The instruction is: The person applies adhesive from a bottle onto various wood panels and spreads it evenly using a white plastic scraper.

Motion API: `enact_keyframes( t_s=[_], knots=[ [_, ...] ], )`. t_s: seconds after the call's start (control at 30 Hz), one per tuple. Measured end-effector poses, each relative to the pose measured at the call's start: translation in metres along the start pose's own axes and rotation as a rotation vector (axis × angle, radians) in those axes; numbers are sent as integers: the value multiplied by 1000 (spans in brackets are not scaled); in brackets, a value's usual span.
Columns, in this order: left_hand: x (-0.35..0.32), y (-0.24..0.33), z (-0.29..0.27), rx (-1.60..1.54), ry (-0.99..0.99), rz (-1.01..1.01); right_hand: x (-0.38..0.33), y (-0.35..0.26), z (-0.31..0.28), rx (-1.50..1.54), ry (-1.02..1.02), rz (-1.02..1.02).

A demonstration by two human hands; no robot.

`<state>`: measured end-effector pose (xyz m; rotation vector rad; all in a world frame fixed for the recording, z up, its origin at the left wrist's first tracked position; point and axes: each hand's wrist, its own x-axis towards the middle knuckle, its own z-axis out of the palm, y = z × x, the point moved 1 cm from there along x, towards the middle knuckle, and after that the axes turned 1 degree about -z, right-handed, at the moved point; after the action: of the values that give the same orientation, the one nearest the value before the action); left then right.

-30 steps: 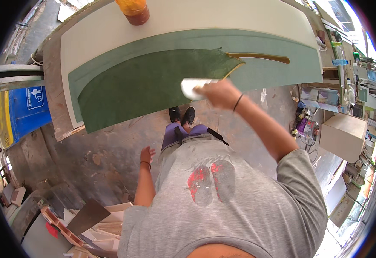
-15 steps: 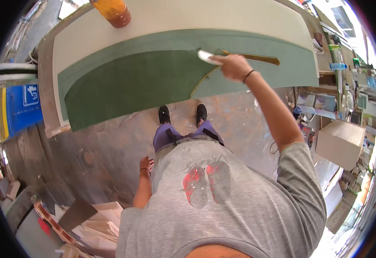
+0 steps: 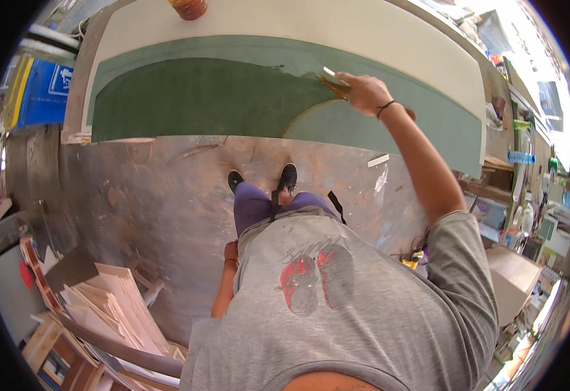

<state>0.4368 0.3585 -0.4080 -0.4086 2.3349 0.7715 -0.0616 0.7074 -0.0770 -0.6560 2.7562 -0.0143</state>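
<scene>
My right hand (image 3: 367, 95) is closed round a white, flat-edged spreader (image 3: 329, 71), held over a long green sheet (image 3: 389, 130). An amber streak of what looks like glue (image 3: 332, 86) lies on the sheet beside the spreader and partly under my hand. A darker, wet-looking coat covers the sheet's left part, with a curved amber edge near the middle. At my left side hangs my left hand (image 3: 231, 251), against my shirt and thigh; its fingers are mostly hidden.
Beneath the green sheet is a pale board (image 3: 422, 52). An amber-filled pot (image 3: 188, 8) stands at its far edge. Wood offcuts (image 3: 112, 313) lean at lower left, near a blue bin (image 3: 43, 88). A box (image 3: 510, 280) and cluttered shelving line the right.
My right hand has moved slightly right with the spreader. The dark coat's upper edge shows fresh smears. My left hand has drawn in against my side, and my feet have shifted.
</scene>
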Motion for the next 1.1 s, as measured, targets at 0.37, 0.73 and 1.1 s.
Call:
enact_keyframes(
  t_s=[0.37,0.73,1.1],
  knots=[
    [-35,101,20,-1218,168,-830,-60,-84,-2,194,-68,-506],
    [-81,144,115,-1357,248,-870,-67,-63,18,-125,-227,-488],
    [-160,162,259,-1244,65,-850,-56,114,14,5,45,-205]
  ],
)
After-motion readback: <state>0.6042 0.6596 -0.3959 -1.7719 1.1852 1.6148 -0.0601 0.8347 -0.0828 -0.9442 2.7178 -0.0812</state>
